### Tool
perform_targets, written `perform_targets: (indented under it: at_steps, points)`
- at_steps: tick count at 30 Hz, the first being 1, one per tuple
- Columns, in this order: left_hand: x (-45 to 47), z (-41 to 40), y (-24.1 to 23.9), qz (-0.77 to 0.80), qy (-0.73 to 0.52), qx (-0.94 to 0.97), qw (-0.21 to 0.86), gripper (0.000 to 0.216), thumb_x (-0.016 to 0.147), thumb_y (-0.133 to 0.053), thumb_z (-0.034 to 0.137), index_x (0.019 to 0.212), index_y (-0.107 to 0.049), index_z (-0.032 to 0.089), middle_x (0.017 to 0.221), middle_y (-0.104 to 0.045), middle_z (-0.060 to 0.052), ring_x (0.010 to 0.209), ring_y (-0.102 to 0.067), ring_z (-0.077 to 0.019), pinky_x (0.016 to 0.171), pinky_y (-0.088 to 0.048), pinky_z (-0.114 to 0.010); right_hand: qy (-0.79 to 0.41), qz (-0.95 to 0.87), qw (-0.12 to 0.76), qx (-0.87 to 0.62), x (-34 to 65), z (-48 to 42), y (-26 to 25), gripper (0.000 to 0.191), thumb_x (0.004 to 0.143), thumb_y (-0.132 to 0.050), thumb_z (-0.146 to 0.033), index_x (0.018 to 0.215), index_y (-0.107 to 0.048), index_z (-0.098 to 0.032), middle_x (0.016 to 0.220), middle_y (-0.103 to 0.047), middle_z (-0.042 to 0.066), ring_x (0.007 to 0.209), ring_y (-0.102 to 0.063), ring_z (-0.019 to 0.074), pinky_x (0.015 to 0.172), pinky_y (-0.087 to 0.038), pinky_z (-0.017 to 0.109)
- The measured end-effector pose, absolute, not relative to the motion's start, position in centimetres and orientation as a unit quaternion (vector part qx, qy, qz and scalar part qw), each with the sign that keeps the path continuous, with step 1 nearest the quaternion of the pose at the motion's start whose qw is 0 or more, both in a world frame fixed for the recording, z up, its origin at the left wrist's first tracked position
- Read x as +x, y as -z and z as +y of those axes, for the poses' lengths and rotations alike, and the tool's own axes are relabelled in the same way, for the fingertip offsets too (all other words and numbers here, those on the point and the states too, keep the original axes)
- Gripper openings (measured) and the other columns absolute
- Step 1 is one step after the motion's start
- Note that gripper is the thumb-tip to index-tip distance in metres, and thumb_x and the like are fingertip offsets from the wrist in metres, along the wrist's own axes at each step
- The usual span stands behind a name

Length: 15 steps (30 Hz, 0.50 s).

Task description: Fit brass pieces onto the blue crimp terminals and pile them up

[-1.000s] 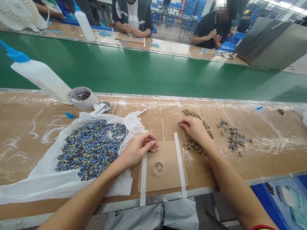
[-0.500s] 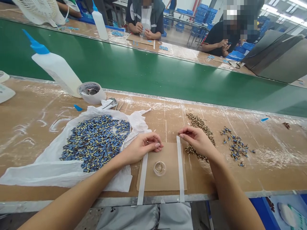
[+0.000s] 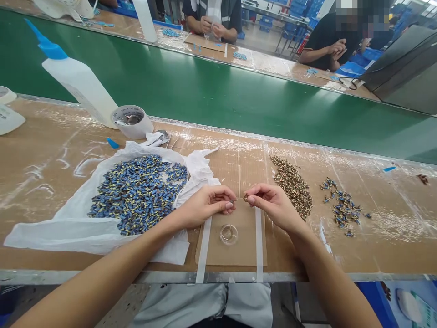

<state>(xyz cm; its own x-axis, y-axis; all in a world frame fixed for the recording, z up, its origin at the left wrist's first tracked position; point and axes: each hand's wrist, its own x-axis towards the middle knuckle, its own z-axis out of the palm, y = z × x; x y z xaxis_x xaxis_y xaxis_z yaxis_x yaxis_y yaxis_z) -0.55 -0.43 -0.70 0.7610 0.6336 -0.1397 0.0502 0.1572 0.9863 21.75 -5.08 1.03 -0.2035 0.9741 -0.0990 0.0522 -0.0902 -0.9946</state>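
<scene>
While a brown part (image 3: 245, 197) is pinched narrowly between thumb and forefinger of the right hand (image 3: 268, 200), a blue part (image 3: 232, 202) is held in a similar pinch by the left hand (image 3: 211, 206). The two are kept near each other, apart, about the card's (image 3: 239, 257) far edge. The blue part's exposed tip is turned toward the right hand; its long axis is hidden by the fingers. Which way the brown part points cannot be told at this size.

Nearer the body, a dish (image 3: 229, 234) is set on the card between two tape strips (image 3: 259, 255), whose far ends are partly covered by the hands. To the right, a brown pile (image 3: 293, 187) is partly blocked by the right hand, with loose pieces (image 3: 346, 210) scattered beyond. At left, a blue pile (image 3: 139, 193) is spread on a white sheet (image 3: 44, 236), crossed at its near corner by the left forearm.
</scene>
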Motion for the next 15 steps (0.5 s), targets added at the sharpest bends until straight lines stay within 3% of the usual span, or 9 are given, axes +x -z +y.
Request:
perform_targets:
  at_steps: [8,15]
  points:
    - [-0.43,-0.32,0.79,0.292,-0.213,0.626,0.691,0.015,0.088,-0.057,0.023,0.099,-0.062,0.013,0.084,-0.065,-0.004,0.081,-0.063,-0.0142,0.074,-0.051,-0.028,-0.585,-0.497,0.398,-0.503,21.75,-5.19,-0.68,0.014,0.08,-0.073,-0.031,0.087,-0.07,-0.02,0.078,-0.067,0.0,0.07,-0.058,0.0101,0.068,-0.047,0.024]
    - [-0.46,-0.3,0.79,0.293,-0.203,0.634,0.686,0.014,0.087,-0.058,0.021,0.097,-0.062,0.013,0.083,-0.066,-0.004,0.08,-0.063,-0.0136,0.074,-0.051,-0.027,-0.491,-0.547,0.384,-0.559,21.8,-4.86,-0.07,0.016,0.081,-0.07,-0.032,0.088,-0.069,-0.018,0.086,-0.072,0.004,0.077,-0.065,0.0154,0.073,-0.05,0.029]
